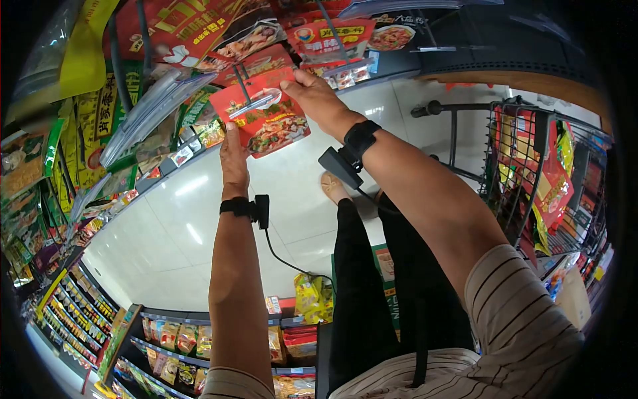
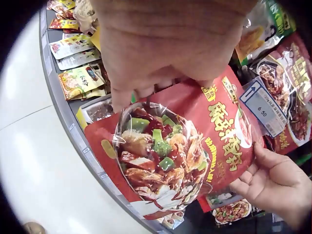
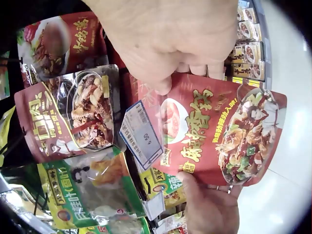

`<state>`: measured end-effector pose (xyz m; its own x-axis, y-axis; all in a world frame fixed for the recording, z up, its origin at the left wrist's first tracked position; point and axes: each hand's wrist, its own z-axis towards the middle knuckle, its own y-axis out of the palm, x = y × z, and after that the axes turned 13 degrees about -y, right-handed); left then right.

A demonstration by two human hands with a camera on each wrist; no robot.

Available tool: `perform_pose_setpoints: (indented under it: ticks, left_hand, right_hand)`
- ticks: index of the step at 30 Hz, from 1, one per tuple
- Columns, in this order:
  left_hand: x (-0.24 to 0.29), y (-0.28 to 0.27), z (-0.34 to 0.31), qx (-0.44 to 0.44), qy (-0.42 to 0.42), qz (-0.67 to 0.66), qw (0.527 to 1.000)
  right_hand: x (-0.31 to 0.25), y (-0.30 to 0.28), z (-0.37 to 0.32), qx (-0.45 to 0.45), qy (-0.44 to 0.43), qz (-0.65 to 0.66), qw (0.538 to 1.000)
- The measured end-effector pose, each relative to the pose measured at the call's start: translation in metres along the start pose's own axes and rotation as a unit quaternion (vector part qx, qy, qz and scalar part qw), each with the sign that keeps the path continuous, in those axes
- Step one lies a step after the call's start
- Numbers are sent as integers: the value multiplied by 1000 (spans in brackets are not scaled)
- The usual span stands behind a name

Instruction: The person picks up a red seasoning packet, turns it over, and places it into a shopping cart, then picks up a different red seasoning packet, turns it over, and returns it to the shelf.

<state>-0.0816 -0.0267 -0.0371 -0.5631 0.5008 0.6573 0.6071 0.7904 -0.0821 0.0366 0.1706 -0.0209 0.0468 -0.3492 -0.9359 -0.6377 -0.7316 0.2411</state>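
A red seasoning packet (image 1: 282, 130) with a picture of a shrimp and vegetable dish is held between both hands, in front of the hanging display. My left hand (image 1: 234, 159) grips one edge, its thumb (image 3: 191, 187) lying on the printed front in the right wrist view. On the opposite edge, my right hand (image 1: 322, 103) pinches the packet, with its thumb (image 2: 267, 157) on the front and fingers behind. A price tag (image 2: 263, 107) reading 6.50 overlaps the packet's top end. The packet's back is hidden.
Hooks carry other packets, including a dark red one (image 3: 73, 114) and a green one (image 3: 92, 187). A wire shopping cart (image 1: 531, 179) with packets stands at right. Low shelves (image 1: 173, 346) of goods line the other side of the white tiled floor (image 1: 166, 246).
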Motion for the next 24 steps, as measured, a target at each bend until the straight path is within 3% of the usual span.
perform_pose_setpoints:
  ticks: [5,11,14,16,20,24]
  left_hand:
    - [-5,-1,15,-5,-5,8,1000]
    - [-7,-2,29,-2,-7,29,1000]
    - [-5,0,40,23,-2,21,1000]
    - [-5,-1,48,44,-4,27,999]
    - [5,-2,47,15,7,71,997]
    - [7,4,40,23,8,74,997]
  right_hand:
    - [-5,5,1,53,27,-63,996]
    - [1,1,8,31,8,-42,999]
    - [25,6,25,91,-6,-125,988]
    - [39,3,37,85,-19,-118,989]
    - [35,10,43,136,-28,-133,981]
    - [20,10,50,97,-80,-92,988]
